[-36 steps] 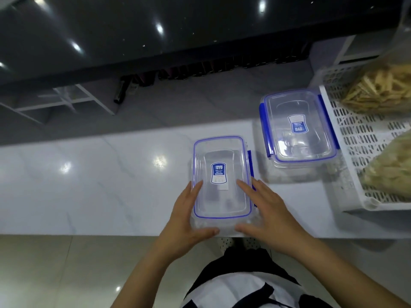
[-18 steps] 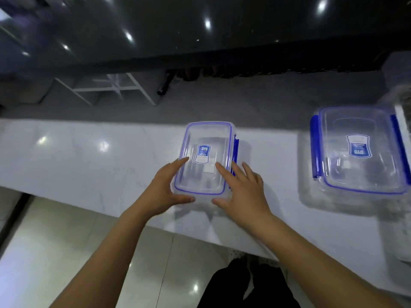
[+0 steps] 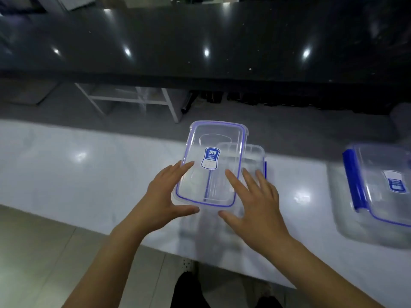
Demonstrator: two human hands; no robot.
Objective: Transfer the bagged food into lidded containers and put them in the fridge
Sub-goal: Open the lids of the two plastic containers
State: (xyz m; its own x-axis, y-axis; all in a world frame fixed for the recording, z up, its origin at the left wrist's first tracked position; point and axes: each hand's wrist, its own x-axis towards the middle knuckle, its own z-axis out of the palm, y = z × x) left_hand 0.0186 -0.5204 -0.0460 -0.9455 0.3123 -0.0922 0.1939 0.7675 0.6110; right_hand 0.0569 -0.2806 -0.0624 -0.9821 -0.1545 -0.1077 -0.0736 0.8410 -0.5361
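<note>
Okay, early: your left hand (image 3: 164,196) grips the lid (image 3: 213,163) off its container (image 3: 251,161); right hand (image 3: 253,203) lies flat, open. No food in yet, fridge step left.

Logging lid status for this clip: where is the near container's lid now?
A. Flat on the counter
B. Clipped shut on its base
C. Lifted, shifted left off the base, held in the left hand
C: the left hand holds the lid raised and offset from the base.
</note>
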